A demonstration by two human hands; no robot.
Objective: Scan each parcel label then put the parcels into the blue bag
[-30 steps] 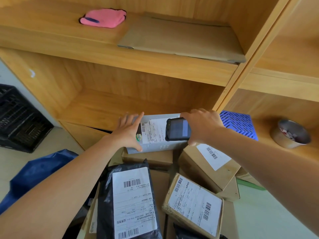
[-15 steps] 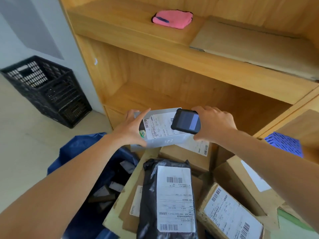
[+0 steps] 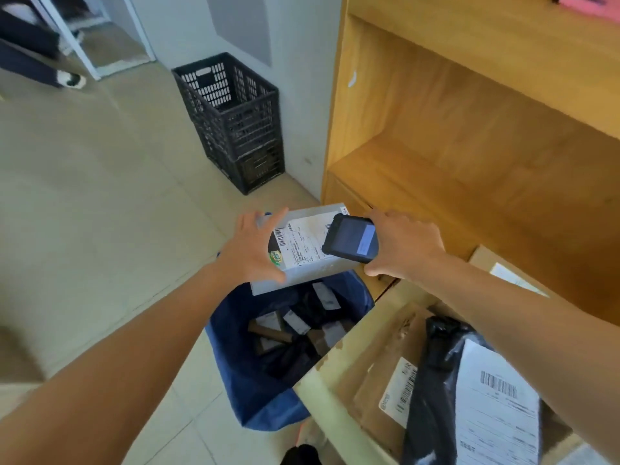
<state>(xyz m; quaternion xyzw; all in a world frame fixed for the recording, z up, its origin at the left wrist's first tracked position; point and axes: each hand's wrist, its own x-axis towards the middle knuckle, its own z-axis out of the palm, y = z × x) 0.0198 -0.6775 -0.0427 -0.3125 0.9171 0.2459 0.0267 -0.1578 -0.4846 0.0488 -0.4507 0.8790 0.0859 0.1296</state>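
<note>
Tiled floor, grey white-labelled parcel [image 3: 303, 253]

The room is bright with soft, even light, and there are no hard shadows on the pale floor [image 3: 100, 196]. Inside the blue bag [image 3: 235, 364] it is dark and hard to see. The whole picture looks a bit fuzzy, and the wooden shelf [image 3: 469, 146] leans and bends near the edges.
</note>
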